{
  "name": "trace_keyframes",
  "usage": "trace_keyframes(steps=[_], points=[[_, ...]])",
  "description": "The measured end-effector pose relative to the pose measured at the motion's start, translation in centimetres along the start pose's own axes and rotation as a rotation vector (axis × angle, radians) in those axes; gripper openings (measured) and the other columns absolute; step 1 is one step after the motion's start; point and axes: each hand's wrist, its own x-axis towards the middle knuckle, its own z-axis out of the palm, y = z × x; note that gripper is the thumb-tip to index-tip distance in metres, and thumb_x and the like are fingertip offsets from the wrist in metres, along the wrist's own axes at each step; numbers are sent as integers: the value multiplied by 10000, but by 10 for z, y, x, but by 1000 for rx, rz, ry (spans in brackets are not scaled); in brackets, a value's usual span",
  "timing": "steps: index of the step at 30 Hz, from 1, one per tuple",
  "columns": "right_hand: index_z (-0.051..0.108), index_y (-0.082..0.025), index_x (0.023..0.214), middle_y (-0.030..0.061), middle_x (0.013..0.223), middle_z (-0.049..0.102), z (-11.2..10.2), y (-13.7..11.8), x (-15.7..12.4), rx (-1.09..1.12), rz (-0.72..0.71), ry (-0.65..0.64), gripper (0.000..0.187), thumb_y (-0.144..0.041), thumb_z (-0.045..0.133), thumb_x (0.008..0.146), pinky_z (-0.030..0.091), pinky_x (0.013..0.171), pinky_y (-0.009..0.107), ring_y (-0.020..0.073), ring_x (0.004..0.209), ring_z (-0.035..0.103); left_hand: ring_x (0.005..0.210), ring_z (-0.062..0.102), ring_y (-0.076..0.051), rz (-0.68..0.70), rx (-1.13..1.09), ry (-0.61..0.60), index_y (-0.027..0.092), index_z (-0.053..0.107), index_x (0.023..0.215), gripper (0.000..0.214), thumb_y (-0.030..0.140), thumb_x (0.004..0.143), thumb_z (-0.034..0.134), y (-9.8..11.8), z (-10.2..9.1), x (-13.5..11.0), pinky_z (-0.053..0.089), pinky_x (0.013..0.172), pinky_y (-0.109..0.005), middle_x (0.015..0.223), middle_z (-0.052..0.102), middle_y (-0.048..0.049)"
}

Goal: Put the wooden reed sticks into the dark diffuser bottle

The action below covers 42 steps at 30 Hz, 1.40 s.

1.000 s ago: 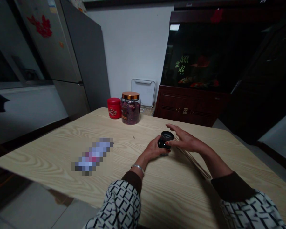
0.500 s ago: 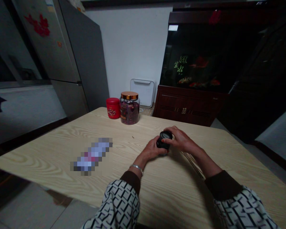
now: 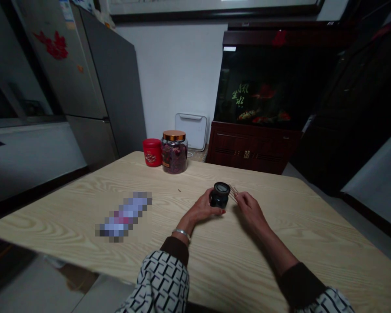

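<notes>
A small dark glass jar (image 3: pixel 219 200) with a black lid stands on the table, its lid on top. My left hand (image 3: pixel 203 208) is wrapped round the jar's left side and front, thumb toward me. Just right of the jar, my right hand (image 3: pixel 249 208) has its fingers curled together on several thin wooden sticks (image 3: pixel 233 190). The tips of the sticks poke out past the fingers toward the jar; the rest is hidden under the hand and forearm.
On the wooden table (image 3: pixel 143 274) stand a red canister (image 3: pixel 152 153) and a larger glass jar (image 3: pixel 174 155) with a copper-coloured lid and dark reddish contents. A blurred-out flat item (image 3: pixel 125 217) lies on the left. Behind the table are a fridge (image 3: pixel 117 82) and a fish tank (image 3: pixel 263 87).
My right hand has left the jar's lid and moved right and down onto the thin sticks. My left hand still holds the jar. The view has tilted up slightly.
</notes>
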Motion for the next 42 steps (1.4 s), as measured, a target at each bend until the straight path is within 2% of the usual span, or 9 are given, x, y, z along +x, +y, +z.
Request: trace_keyframes(steps=[4, 8, 10, 17, 22, 28, 36, 39, 42], points=[[503, -207, 600, -17, 551, 455, 3, 17, -11, 73, 106, -78, 569, -721, 466, 842, 309, 503, 269, 137, 537, 410, 1122, 565, -222, -60, 6, 78, 157, 564, 1184, 731, 229, 539, 900, 4, -11, -11, 401, 1021, -394, 1222, 601, -133], [393, -224, 552, -47, 467, 351, -15, -5, -6, 264, 259, -174, 645, -813, 397, 816, 182, 422, 240, 93, 423, 294, 754, 545, -134, -77, 168, 210, 160, 576, 851, 382, 401, 681, 818, 34, -24, -32, 434, 699, -262, 804, 590, -8], [341, -225, 548, -63, 464, 306, -32, -26, 2, 374, 285, -254, 670, -846, 379, 797, 119, 410, 217, 68, 406, 226, 575, 420, -91, -54, 185, 222, 171, 488, 685, 435, 507, 730, 762, 60, -26, -37, 328, 547, -218, 618, 467, 47], [267, -220, 561, -93, 534, 197, -87, -100, 31, 789, 120, -682, 723, -918, 290, 746, 55, 397, 177, 44, 454, 70, 435, 183, -53, -66, -316, -171, 214, 278, 581, 704, 830, 660, 609, 150, -19, -6, 177, 440, -211, 499, 213, 89], [265, -224, 557, -91, 514, 202, -107, -134, 32, 858, 25, -771, 737, -941, 228, 723, 101, 380, 182, 41, 432, 83, 408, 185, -56, -100, -444, -356, 217, 250, 554, 726, 885, 681, 503, 185, -8, 2, 192, 428, -215, 464, 199, 76], [266, -217, 543, -91, 496, 216, -96, -119, 17, 944, 46, -839, 746, -940, 233, 721, 89, 385, 179, 29, 411, 98, 393, 153, -57, -209, -534, -288, 217, 239, 551, 765, 959, 617, 415, 165, 1, -15, 186, 404, -217, 462, 139, 82], [267, -212, 558, -96, 505, 223, -80, -81, 12, 900, 149, -787, 728, -911, 266, 762, 89, 394, 176, 28, 414, 101, 411, 138, -51, -206, -600, -315, 213, 202, 578, 766, 900, 627, 536, 121, -10, -26, 160, 405, -208, 484, 140, 88], [327, -214, 596, -87, 536, 269, -79, -68, 19, 642, 160, -603, 663, -840, 401, 800, 96, 413, 186, 45, 437, 148, 434, 194, -52, -146, -556, -241, 205, 254, 609, 713, 821, 679, 606, 113, -15, -20, 185, 425, -195, 509, 229, 85], [424, -203, 630, -49, 575, 408, -70, -40, 22, 8, 88, -357, 502, -629, 598, 829, 206, 452, 209, 76, 490, 328, 494, 326, -53, -57, -427, 46, 190, 386, 703, 609, 718, 701, 690, 88, -18, -12, 270, 478, -186, 614, 412, 65]])
